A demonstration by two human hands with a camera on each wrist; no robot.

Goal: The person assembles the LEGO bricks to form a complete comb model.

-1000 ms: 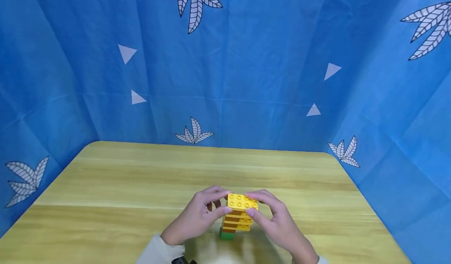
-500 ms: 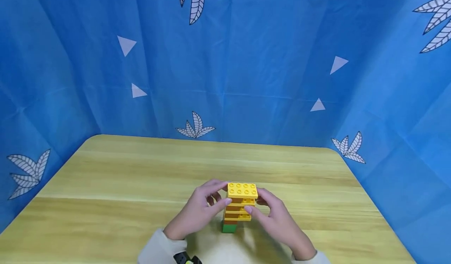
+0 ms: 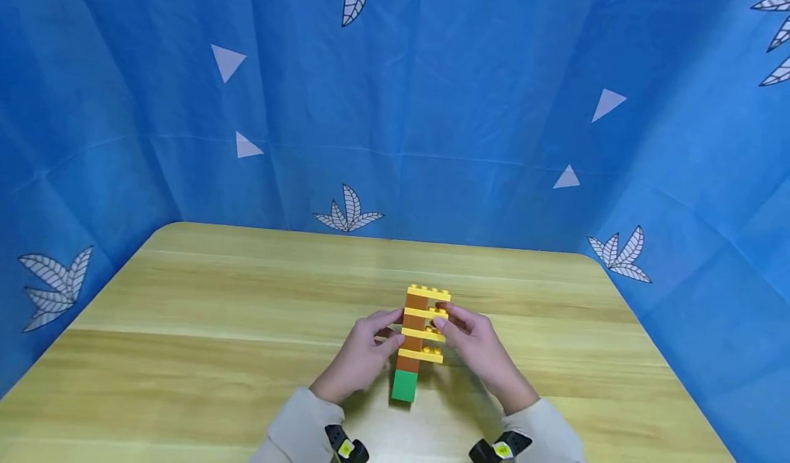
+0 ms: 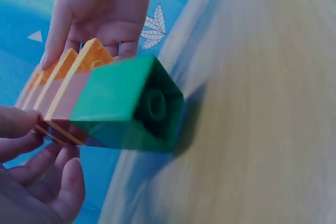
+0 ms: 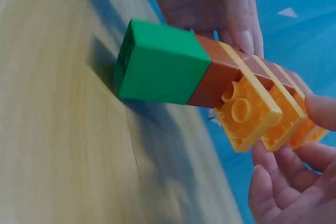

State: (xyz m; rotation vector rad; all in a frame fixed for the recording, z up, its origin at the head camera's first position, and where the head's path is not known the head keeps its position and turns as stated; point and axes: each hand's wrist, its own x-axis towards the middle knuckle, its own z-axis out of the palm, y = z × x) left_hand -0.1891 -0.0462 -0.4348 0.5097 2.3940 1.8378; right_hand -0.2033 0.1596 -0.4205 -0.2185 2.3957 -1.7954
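A tower of toy building bricks stands between both hands in the head view. Its base is a green brick; above it, brown bricks alternate with yellow plates that jut out to the right. The hollow underside of the green brick shows in the left wrist view, tilted and off the tabletop. My left hand grips the column's left side with thumb and fingers. On the other side my right hand pinches the jutting ends of the middle yellow plates, thumb in front.
The wooden table spreads around the hands. A blue cloth with leaf and triangle prints hangs behind it and at both sides. Dark straps with devices sit on both wrists.
The tower has tilted back, so the studded top now shows edge-on and more of the green base is seen. The right hand has shifted from the top plate to lower ones.
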